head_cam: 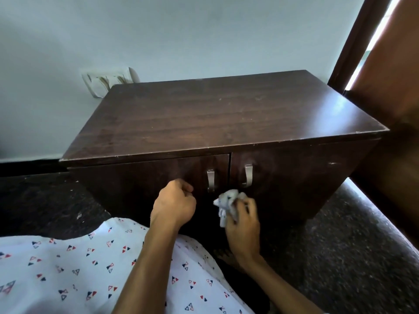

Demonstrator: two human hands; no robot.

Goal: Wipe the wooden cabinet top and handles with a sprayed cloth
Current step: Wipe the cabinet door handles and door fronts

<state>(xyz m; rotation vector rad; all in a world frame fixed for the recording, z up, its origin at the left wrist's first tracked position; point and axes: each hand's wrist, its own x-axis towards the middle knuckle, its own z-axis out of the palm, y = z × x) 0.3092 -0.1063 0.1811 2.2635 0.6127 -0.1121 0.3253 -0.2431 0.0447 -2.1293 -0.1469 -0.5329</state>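
While right hand grips crumpled cloth, left hand fisted empty, glossy dark-wood cabinet.

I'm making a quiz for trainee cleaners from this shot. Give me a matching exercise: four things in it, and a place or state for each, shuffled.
Things:
1. cloth
2. left hand
3. cabinet top
4. switch plate

Places or states:
A. on the wall behind the cabinet
B. bare dark wood
C. bunched in the right hand
D. fingers curled, holding nothing, beside the left handle

Pairs: 1-C, 2-D, 3-B, 4-A
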